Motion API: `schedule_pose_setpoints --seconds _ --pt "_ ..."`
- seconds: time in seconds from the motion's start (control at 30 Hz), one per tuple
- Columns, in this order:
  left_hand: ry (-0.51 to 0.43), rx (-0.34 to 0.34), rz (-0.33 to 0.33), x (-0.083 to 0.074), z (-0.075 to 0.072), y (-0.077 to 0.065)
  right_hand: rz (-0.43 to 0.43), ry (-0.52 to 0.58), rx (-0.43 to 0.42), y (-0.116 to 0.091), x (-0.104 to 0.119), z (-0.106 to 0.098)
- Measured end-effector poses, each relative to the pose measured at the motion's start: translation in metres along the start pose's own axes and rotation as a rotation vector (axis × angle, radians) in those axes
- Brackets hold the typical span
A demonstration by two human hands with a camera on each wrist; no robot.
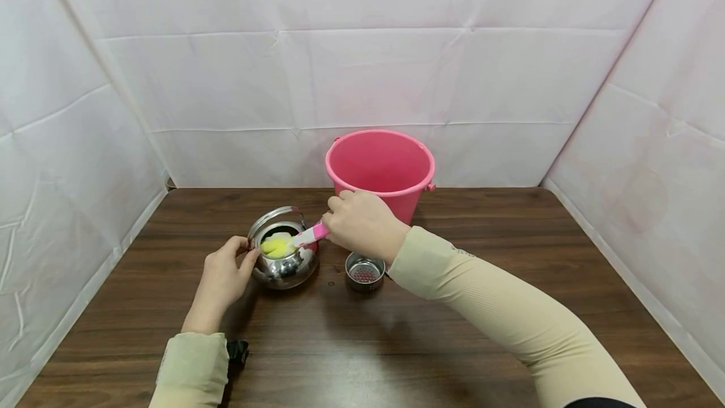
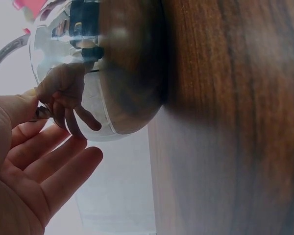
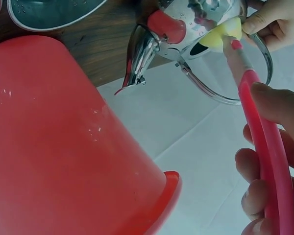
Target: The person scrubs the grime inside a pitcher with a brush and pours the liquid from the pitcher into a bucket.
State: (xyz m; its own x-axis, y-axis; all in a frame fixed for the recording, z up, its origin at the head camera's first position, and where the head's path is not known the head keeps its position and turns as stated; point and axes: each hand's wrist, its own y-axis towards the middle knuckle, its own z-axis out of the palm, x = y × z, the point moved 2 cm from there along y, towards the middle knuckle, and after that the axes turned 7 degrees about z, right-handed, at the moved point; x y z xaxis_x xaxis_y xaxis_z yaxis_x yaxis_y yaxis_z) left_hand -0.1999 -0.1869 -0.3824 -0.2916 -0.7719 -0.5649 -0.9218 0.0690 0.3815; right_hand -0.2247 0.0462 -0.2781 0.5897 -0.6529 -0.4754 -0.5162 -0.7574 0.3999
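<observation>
A shiny metal kettle [image 1: 286,272] with a raised hoop handle stands lidless on the table, its spout [image 3: 139,56] showing in the right wrist view. My left hand [image 1: 225,269] pinches the kettle between thumb and forefinger, near the handle's base at the rim. In the left wrist view the other fingers [image 2: 71,178] are spread beside the mirror-like wall. My right hand [image 1: 365,222] grips a cleaning brush [image 3: 267,147] by its long pink handle. The brush's yellow sponge head [image 1: 276,246] sits at the kettle's mouth; how far it goes inside is hidden.
A pink bucket [image 1: 391,159] stands upright at the back of the table, behind my right hand. A small metal strainer cup [image 1: 365,272] with a perforated bottom is right of the kettle. White sheeting [image 1: 362,74] hangs behind the brown wooden table [image 1: 442,345] and along both sides.
</observation>
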Motion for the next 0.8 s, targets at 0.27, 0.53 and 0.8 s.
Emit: schedule_pose_setpoints --seconds 0.27,0.53,0.8 --pt "0.003 -0.019 0.014 0.0006 0.001 -0.0007 0.032 0.008 0.07 0.0018 -0.0012 -0.0006" --pt "-0.003 -0.029 0.028 0.0005 0.0007 -0.0016 0.066 0.016 0.116 0.0033 -0.0024 -0.0009" --pt "-0.004 -0.049 0.047 0.0012 0.0012 -0.0037 0.119 0.038 0.159 0.0039 -0.0035 0.001"
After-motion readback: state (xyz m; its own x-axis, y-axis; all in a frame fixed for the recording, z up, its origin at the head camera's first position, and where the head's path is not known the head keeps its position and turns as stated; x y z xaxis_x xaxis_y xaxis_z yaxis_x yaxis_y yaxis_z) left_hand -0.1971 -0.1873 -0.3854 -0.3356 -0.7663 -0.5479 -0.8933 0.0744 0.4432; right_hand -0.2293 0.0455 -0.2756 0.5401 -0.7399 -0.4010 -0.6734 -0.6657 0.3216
